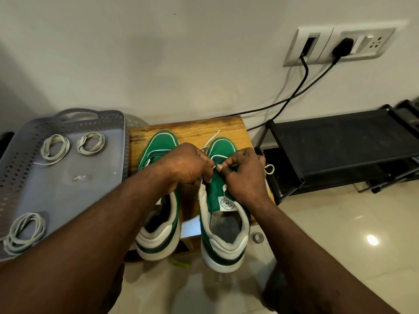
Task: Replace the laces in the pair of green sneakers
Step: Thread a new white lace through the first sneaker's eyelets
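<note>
Head view. At the left, a grey tray [68,196] just beside the table's [192,128] left edge carries three coiled laces [45,152]. On the table, the left sneaker [158,141] and the right sneaker [215,196], both green, stand side by side, toes toward the far edge and heels past the near edge. Your left hand [186,164], fingers curled, reaches across the left sneaker and pinches the white lace [212,138] over the right sneaker's tongue. Your right hand [244,175], fingers likewise curled, pinches the same lace just beside it. One loose lace end lies by the right sneaker's toe; a loop shows near the table's right edge. A black rack [328,141] stands to the right.
</note>
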Demonstrator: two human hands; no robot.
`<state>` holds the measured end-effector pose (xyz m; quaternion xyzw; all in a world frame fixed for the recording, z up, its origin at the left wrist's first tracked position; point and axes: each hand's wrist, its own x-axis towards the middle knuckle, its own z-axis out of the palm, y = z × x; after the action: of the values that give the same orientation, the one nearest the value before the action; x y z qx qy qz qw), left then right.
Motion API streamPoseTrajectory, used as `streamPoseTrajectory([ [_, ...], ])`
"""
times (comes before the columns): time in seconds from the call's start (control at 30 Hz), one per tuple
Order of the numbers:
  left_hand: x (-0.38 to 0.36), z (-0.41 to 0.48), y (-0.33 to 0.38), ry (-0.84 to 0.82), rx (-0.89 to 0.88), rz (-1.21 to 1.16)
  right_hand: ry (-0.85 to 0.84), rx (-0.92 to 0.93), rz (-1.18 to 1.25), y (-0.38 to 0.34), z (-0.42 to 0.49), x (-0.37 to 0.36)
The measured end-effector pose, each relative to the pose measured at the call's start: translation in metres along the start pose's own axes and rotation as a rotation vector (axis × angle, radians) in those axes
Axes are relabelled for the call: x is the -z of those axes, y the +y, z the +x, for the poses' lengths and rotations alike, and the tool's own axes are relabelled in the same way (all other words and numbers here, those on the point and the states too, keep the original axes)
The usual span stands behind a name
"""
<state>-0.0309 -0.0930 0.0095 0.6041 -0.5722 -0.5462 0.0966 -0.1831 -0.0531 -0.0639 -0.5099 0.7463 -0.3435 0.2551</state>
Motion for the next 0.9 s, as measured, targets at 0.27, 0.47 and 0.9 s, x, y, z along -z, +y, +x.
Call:
streamPoseTrajectory([
  [0.27,0.001,-0.003,-0.001,-0.024,-0.012,0.074,-0.035,0.044,0.038,0.003,0.001,0.002],
  [0.47,0.0,-0.003,-0.002,-0.004,-0.006,0.069,0.032,0.025,-0.149,0.0,-0.002,-0.006],
  [0.9,-0.01,-0.011,-0.002,0.094,0.006,0.076,-0.09,0.084,-0.04,-0.001,0.002,0.002],
])
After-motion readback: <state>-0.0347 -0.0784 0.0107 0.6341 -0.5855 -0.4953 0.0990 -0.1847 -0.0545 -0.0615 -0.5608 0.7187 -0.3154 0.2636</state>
